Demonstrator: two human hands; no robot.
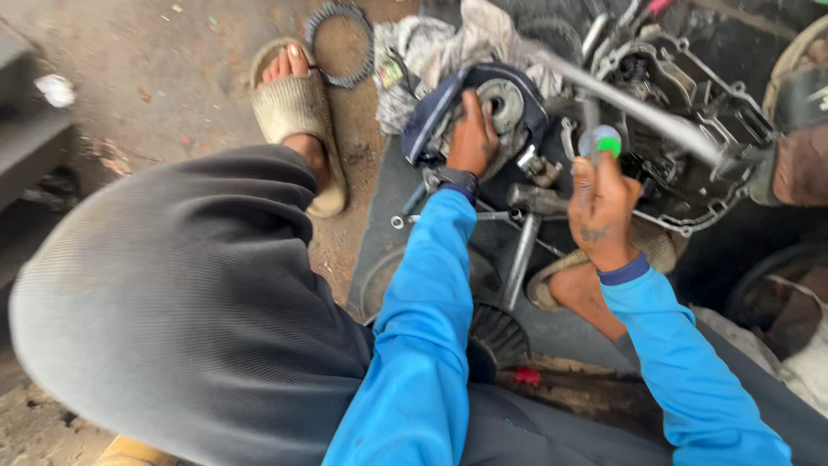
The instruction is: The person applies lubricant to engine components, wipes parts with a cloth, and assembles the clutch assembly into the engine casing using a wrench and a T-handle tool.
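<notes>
My left hand rests on a round grey metal engine part that lies on a dark blue cloth. My right hand grips a tool with a grey and green handle cap, held upright next to an open engine casing. A long metal bar crosses above the casing. A hammer lies on the black mat between my two hands. Both my sleeves are bright blue.
My sandalled foot stands on the dirt floor at left, next to a toothed ring. A crumpled grey rag lies behind the part. Another person's arm reaches in at right. My grey-clad knee fills the lower left.
</notes>
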